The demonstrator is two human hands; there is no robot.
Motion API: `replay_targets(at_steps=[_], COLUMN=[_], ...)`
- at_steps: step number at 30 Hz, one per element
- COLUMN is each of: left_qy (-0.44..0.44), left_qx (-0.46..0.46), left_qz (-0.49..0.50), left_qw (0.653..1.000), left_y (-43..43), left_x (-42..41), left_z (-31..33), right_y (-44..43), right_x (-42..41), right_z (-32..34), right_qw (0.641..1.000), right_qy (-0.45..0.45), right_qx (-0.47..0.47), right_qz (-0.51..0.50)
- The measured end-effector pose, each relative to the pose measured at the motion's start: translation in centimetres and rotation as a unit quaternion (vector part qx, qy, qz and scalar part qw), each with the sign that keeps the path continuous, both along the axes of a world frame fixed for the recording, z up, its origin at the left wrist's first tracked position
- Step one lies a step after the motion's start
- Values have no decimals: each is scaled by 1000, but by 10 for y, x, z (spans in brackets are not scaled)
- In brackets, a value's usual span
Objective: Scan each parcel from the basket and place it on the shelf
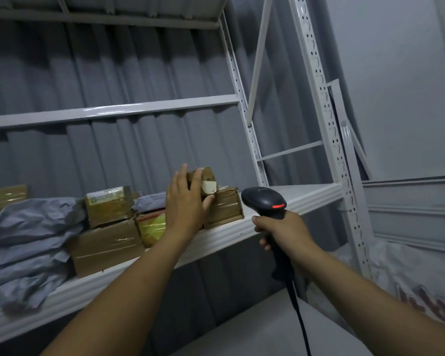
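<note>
Head view: the left grip (186, 202), a bare hand, reaches over the front edge of the shelf (306, 194) and holds the parcel (206, 181). Its fingers are spread across the parcel's top and left side, and the thumb presses the near face. The parcel is a small brown cardboard box wrapped in glossy tape, with a white label on its front. It sits tilted, just above a larger taped box (226, 209) at the right end of the row. Whether it rests fully on that box cannot be told.

The right grip (284, 233) is clamped round the handle of the scanner (266, 201), fingers curled about the stem. The scanner is matt black plastic with a rounded head and a red lit strip. A black cable (300, 317) hangs from its base.

The shelf is smooth white-painted metal with a ribbed front lip. The board's right end is bare. To the left of the hand stand more tape-wrapped cartons (106, 247), square-edged and shiny. One box (108, 205) stacked on them bears a green-printed label, and another has a yellow face (152, 228). Further left lies a heap of crumpled grey plastic mailers (28, 240), soft and creased. Behind hangs a pleated grey curtain (113, 73). A perforated white post (326, 124) carries the shelf at the right.
</note>
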State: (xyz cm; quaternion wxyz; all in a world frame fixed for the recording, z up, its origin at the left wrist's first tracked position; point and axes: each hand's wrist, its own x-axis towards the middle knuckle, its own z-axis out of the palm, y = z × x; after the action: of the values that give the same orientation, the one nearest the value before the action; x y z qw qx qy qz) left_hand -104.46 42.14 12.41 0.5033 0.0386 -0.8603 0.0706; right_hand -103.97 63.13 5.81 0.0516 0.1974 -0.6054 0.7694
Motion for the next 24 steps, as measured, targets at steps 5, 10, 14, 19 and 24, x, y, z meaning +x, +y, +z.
replay_targets(at_steps=[5,10,14,19,24], left_qy=[-17,-149,-215,-207,-193], left_qx=[-174,-110,-63,-51,6], left_qz=[23,63,65,31,-5], left_qw=[984,981,972,976,981], left_y=[-22,-24,-18,-14,-23], left_x=[2,-8,-8,25,95], left_z=[-23,-14,-3,-1,-34], right_y=[-12,-19,-24,-24,-27], right_x=[-5,-3,4,32,95], right_z=[-12,-13,-6,-1,-23], right_qw=[1000,1000,999,999,997], right_qy=[-19,-22,-22,-20,-34], right_qx=[-11,6,22,43,63], right_qz=[-3,2,12,23,40])
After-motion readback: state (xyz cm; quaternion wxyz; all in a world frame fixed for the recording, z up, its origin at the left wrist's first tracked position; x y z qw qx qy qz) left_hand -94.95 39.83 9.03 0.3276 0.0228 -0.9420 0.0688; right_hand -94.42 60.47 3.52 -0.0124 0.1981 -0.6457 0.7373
